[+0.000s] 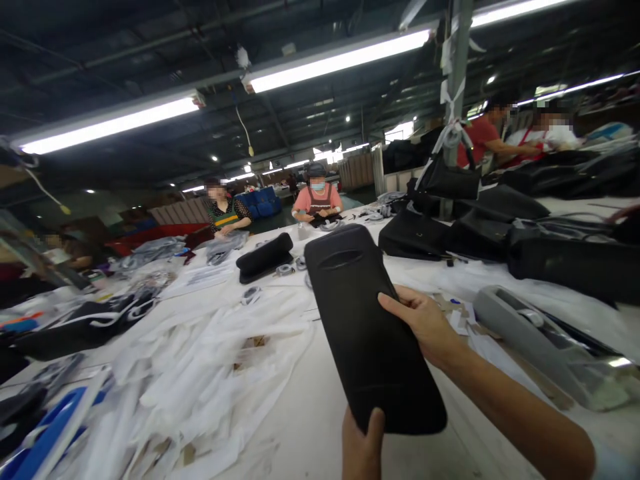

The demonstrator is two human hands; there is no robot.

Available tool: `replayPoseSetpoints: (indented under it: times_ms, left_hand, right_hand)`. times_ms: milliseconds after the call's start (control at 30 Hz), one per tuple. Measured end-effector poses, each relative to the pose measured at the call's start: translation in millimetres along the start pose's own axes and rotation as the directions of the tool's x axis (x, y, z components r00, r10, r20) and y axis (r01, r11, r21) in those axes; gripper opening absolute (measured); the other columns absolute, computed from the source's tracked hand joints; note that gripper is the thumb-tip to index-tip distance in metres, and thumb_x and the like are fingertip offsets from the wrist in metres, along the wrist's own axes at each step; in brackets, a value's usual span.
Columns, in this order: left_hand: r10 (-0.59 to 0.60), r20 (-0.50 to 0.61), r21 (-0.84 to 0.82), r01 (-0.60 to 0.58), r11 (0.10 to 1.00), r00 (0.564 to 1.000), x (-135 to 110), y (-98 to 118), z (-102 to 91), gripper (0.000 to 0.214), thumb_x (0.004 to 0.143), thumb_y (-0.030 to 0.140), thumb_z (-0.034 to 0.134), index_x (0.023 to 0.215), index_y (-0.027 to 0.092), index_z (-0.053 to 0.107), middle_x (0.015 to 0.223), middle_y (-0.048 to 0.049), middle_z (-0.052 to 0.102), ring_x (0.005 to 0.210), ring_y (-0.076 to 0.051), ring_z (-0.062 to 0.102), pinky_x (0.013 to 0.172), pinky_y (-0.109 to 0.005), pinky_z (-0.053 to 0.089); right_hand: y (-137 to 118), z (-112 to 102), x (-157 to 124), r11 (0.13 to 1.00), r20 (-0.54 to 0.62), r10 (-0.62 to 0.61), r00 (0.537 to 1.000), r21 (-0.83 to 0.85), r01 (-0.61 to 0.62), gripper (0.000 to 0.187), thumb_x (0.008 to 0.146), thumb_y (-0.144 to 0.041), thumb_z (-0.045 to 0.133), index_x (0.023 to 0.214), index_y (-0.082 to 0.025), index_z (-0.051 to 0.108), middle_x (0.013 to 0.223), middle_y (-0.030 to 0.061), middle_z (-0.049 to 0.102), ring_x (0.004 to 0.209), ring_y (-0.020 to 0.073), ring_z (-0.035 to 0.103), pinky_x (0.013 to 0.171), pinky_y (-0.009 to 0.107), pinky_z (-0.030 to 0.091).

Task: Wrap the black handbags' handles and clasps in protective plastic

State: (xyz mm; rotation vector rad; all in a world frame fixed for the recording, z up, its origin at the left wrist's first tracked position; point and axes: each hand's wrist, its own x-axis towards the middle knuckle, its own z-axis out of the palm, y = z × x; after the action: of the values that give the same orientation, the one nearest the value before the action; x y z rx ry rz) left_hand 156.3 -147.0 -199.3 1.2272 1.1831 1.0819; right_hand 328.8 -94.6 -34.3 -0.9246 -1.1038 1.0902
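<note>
I hold a long black padded panel (363, 320) with an oval slot near its far end, raised over the white table (310, 413). My left hand (361, 447) grips its near bottom edge, thumb on top. My right hand (425, 323) clasps its right side, thumb over the face and fingers behind. Both hands are closed on the panel.
Crumpled white plastic bags (200, 360) lie at the left. A second black panel (265, 257) rests farther back. Black bags (500, 233) pile at the right, with a grey tool (545, 343) beside them. Several people work at the far side and right.
</note>
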Motion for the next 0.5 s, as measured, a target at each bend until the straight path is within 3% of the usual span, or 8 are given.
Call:
replayPoseSetpoints:
  times_ms: [67, 133, 200, 267, 333, 367, 433, 500]
  left_hand:
    - [-0.010, 0.224, 0.011, 0.008, 1.000, 0.975, 1, 4, 11.5, 0.074, 0.074, 0.057, 0.069, 0.128, 0.008, 0.059, 0.126, -0.0197, 0.064, 0.116, -0.034, 0.061, 0.092, -0.038, 0.053]
    - [-0.061, 0.361, 0.081, 0.034, 0.996, 0.930, -3, 12, 12.7, 0.066, 0.074, 0.048, 0.072, 0.129, 0.014, 0.061, 0.128, -0.0165, 0.064, 0.110, -0.031, 0.065, 0.082, -0.035, 0.056]
    - [-0.054, 0.458, 0.189, -0.038, 0.981, 0.887, -13, 28, -1.8, 0.044, 0.078, 0.043, 0.070, 0.115, 0.019, 0.072, 0.114, -0.0125, 0.072, 0.098, -0.029, 0.070, 0.079, -0.035, 0.057]
    - [0.050, 0.541, 0.234, -0.207, 0.950, 0.839, -25, 48, -30.2, 0.028, 0.085, 0.043, 0.063, 0.099, 0.023, 0.078, 0.091, -0.0094, 0.077, 0.086, -0.028, 0.072, 0.077, -0.035, 0.058]
    - [0.199, 0.513, 0.256, -0.370, 0.893, 0.835, -33, 68, -64.7, 0.027, 0.091, 0.041, 0.057, 0.100, 0.027, 0.078, 0.088, -0.0085, 0.077, 0.083, -0.026, 0.072, 0.077, -0.035, 0.059]
    - [0.284, 0.412, 0.310, -0.426, 0.850, 0.866, -35, 75, -81.4, 0.024, 0.090, 0.039, 0.059, 0.102, 0.028, 0.077, 0.095, -0.0086, 0.077, 0.088, -0.027, 0.072, 0.081, -0.036, 0.059]
    - [0.382, 0.251, 0.438, -0.457, 0.774, 0.889, -34, 81, -108.9, 0.031, 0.084, 0.037, 0.068, 0.114, 0.030, 0.072, 0.115, -0.0084, 0.073, 0.108, -0.030, 0.067, 0.095, -0.041, 0.054]
    - [0.390, 0.161, 0.531, -0.413, 0.740, 0.907, -26, 78, -125.9, 0.054, 0.077, 0.038, 0.076, 0.129, 0.031, 0.063, 0.133, -0.0084, 0.063, 0.125, -0.032, 0.057, 0.106, -0.045, 0.047]
  right_hand:
    - [-23, 10, 5, 0.929, 0.174, -0.095, 0.980, -0.338, 0.150, 0.027, 0.085, -0.040, 0.068, 0.105, -0.023, 0.075, 0.101, 0.0028, 0.076, 0.092, 0.0240, 0.069, 0.081, 0.033, 0.053]
    - [-28, 20, -1, 0.731, 0.372, -0.121, 0.920, -0.594, 0.336, 0.023, 0.085, -0.034, 0.067, 0.105, -0.026, 0.075, 0.104, 0.0017, 0.076, 0.096, 0.0245, 0.069, 0.085, 0.032, 0.052]
    - [-14, 24, -14, 0.551, 0.512, -0.071, 0.856, -0.695, 0.461, 0.022, 0.084, -0.028, 0.066, 0.104, -0.029, 0.075, 0.101, 0.0012, 0.077, 0.093, 0.0239, 0.071, 0.083, 0.031, 0.052]
    - [12, 21, -29, 0.466, 0.568, 0.018, 0.823, -0.733, 0.496, 0.024, 0.083, -0.022, 0.064, 0.103, -0.029, 0.075, 0.095, 0.0012, 0.078, 0.088, 0.0231, 0.072, 0.079, 0.029, 0.054]
    - [36, 13, -42, 0.456, 0.560, 0.068, 0.826, -0.753, 0.474, 0.029, 0.083, -0.020, 0.063, 0.108, -0.028, 0.073, 0.100, 0.0019, 0.077, 0.091, 0.0232, 0.072, 0.081, 0.030, 0.054]
    - [45, 8, -46, 0.465, 0.551, 0.077, 0.831, -0.757, 0.459, 0.030, 0.084, -0.021, 0.062, 0.112, -0.028, 0.072, 0.104, 0.0025, 0.076, 0.095, 0.0236, 0.072, 0.084, 0.031, 0.054]
    - [53, -8, -49, 0.491, 0.557, 0.085, 0.826, -0.745, 0.452, 0.033, 0.086, -0.025, 0.062, 0.119, -0.028, 0.069, 0.113, 0.0032, 0.074, 0.102, 0.0244, 0.070, 0.090, 0.034, 0.053]
    - [51, -29, -45, 0.491, 0.575, 0.124, 0.809, -0.744, 0.454, 0.037, 0.085, -0.031, 0.065, 0.122, -0.030, 0.067, 0.116, 0.0026, 0.072, 0.105, 0.0262, 0.068, 0.092, 0.038, 0.053]
